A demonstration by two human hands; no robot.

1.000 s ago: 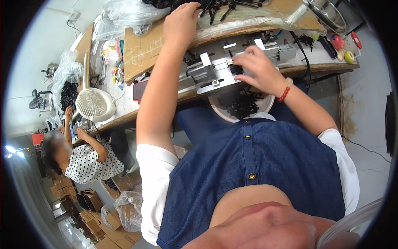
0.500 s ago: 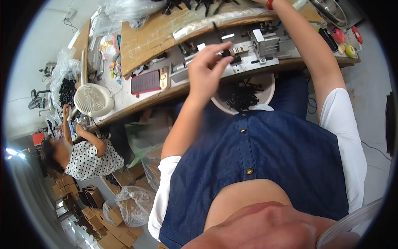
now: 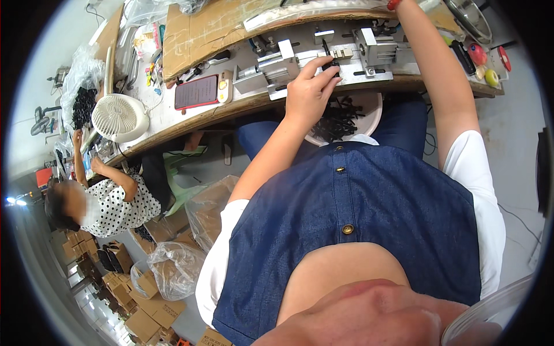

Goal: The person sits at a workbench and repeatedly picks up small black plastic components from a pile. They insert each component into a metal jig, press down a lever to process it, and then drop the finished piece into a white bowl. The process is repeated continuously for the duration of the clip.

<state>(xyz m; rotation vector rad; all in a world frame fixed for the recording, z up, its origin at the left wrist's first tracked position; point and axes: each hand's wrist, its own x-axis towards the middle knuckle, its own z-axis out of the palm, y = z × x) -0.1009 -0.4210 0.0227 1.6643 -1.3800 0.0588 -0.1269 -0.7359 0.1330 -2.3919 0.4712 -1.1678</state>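
Observation:
My left hand (image 3: 310,89) is over the metal fixture on the bench, thumb and fingers closed on a slim black part (image 3: 326,47). The part stands up past the fingertips, between the fixture's left clamp block (image 3: 281,62) and right clamp block (image 3: 375,49). Beside the fingertips sits a small pale metal block (image 3: 344,53) on the base plate. My right forearm (image 3: 435,69) reaches across the bench's right side; its hand lies beyond the top edge, and only a red wristband (image 3: 393,4) shows at the wrist. Below the fixture, a white tub (image 3: 378,109) holds many black parts.
Left of the fixture lie a red-cased phone (image 3: 196,92) and a white fan (image 3: 120,118). Cardboard (image 3: 202,37) covers the bench behind. Small items, including a pink round object (image 3: 477,53), sit at the right end. A co-worker in a dotted shirt (image 3: 124,202) is at far left.
My left hand has moved right and in toward the middle of the fixture, with the black part now upright. The right hand has slipped out past the top edge. The whole view has shifted slightly.

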